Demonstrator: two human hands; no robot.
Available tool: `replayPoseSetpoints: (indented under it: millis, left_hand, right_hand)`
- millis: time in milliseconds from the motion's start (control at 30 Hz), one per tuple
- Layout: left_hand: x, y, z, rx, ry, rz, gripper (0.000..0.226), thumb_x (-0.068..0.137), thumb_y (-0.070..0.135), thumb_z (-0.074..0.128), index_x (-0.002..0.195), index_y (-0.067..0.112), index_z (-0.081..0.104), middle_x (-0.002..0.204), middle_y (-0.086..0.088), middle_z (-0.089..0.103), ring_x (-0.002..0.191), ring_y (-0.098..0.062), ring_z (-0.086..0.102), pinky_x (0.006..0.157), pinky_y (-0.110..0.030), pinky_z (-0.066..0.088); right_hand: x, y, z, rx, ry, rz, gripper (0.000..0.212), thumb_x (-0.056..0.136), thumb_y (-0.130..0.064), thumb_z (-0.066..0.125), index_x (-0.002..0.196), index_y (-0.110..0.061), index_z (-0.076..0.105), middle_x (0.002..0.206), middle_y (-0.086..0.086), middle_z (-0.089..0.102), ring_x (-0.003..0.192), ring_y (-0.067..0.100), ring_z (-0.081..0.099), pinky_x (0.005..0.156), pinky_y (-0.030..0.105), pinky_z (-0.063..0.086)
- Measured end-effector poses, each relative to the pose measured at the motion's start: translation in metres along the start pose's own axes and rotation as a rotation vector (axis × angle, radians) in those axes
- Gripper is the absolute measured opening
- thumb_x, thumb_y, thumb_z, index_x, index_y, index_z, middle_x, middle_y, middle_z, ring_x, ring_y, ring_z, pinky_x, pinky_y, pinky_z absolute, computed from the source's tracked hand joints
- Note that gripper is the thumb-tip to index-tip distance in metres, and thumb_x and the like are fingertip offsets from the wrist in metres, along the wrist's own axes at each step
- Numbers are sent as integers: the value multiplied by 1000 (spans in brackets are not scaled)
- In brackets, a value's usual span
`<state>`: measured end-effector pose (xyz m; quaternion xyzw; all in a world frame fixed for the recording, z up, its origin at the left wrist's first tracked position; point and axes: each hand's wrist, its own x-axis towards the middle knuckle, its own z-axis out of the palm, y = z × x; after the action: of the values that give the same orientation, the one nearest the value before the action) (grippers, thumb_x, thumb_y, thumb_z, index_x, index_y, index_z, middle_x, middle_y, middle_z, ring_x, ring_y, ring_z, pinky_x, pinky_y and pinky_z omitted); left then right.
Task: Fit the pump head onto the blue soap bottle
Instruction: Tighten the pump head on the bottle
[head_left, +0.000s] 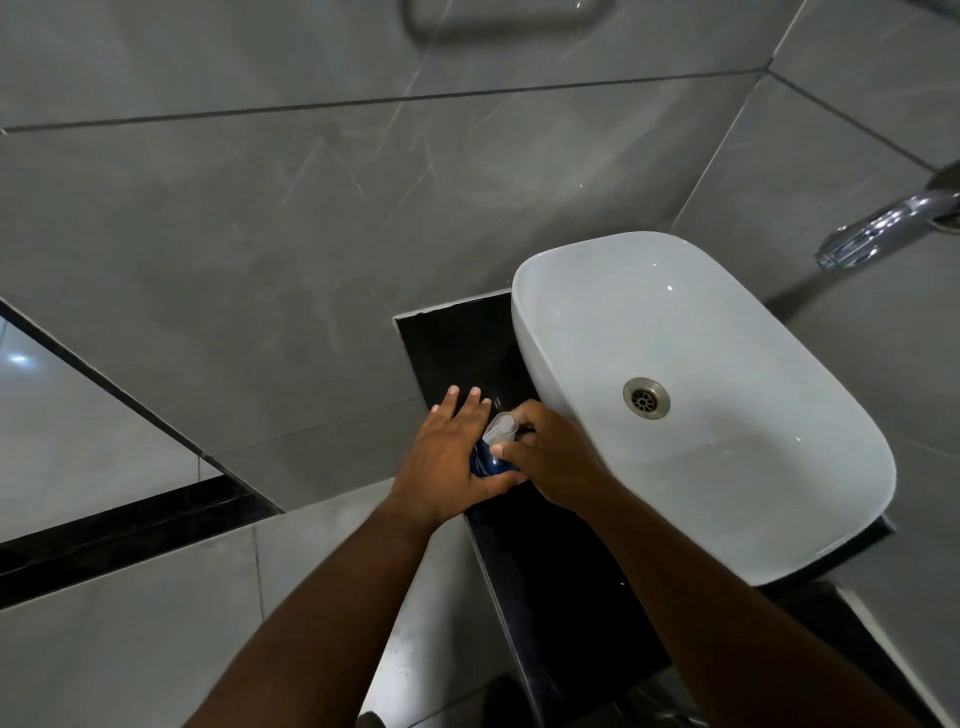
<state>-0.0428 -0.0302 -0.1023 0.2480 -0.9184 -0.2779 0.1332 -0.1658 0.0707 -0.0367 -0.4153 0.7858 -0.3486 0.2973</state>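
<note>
Head view: looking steeply down at a narrow black glossy counter (545, 571) beside a white oval ceramic basin (727, 415); both my bare forearms reach in from the bottom edge.
Bottle position: the dark blue plastic soap bottle (485, 464) stands on the counter, just beside the basin's left wall, mostly hidden between my hands; only a sliver of blue shows.
Left hand: my left hand (452, 462) wraps the bottle from the left, thumb curled under toward the front, fingers (470, 402) held straight and loosely together past it. I judge this is a brace, so the bottle cannot turn or tip.
Right hand: my right hand (550, 457) is closed over the clear translucent pump head (500, 427), thumb and fingers pinching it at the bottle's neck.
Reason for grip: one hand holds the body, the other works the top; I judge this suits seating or twisting the collar.
Seating: I cannot tell whether the collar is on the thread; the joint is covered.
Surroundings: grey marble-look wall tiles (311, 208); a chrome wall tap (883, 228) upper right, well apart from the hands; a metal drain (645, 397) in the basin.
Obstructions: the basin wall sits close against my right knuckles, leaving little room to swing the wrist; the tiled corner bounds the far side.
</note>
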Motion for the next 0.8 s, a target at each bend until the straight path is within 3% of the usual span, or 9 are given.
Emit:
replayPoseSetpoints:
  millis: [133, 267, 433, 567, 700, 800]
  left_hand:
    - [-1, 1, 0, -14, -5, -8, 100, 72, 80, 47, 149, 20, 28, 159, -5, 24, 145, -16, 1, 116, -40, 6]
    - [-1, 0, 2, -34, 21, -5, 99, 71, 80, 48, 149, 22, 29, 159, -3, 24, 141, -10, -1, 115, -36, 5]
    - [0, -1, 2, -28, 10, -7, 97, 72, 78, 50, 148, 21, 33, 158, -5, 27, 146, -18, 6, 116, -40, 8]
    - [1, -3, 1, -26, -13, -14, 92, 71, 76, 53, 145, 23, 37, 158, -3, 27, 146, -15, 4, 115, -38, 7]
    - [1, -2, 0, -33, -22, -21, 89, 72, 72, 57, 145, 23, 39, 158, -3, 27, 146, -16, 4, 115, -39, 9]
    - [1, -1, -1, -45, -34, -25, 94, 71, 77, 54, 147, 25, 35, 159, -2, 24, 144, -12, 0, 115, -38, 6]
  right_hand:
    - [-3, -3, -2, 8, -30, -7, 21, 81, -16, 66, 100, -11, 59, 95, 13, 70, 87, 25, 68, 82, 47, 57]
    - [-2, -6, -7, -8, -138, -52, 23, 86, -12, 58, 108, -10, 64, 102, 12, 71, 94, 24, 67, 89, 47, 55]
    - [0, -9, -6, -81, -78, 4, 24, 84, -14, 63, 108, -7, 62, 102, 15, 70, 93, 26, 67, 89, 46, 55]
    - [-6, -14, -5, -117, -38, -27, 26, 85, -20, 63, 109, -11, 63, 103, 10, 71, 91, 19, 66, 84, 33, 55]
    - [-13, -18, -4, -168, -18, -79, 26, 86, -19, 61, 110, -10, 64, 105, 10, 71, 94, 20, 66, 90, 40, 54]
    - [-16, -23, -18, -199, -39, -92, 49, 84, -21, 64, 130, -17, 51, 116, 2, 65, 101, 16, 63, 93, 34, 53]
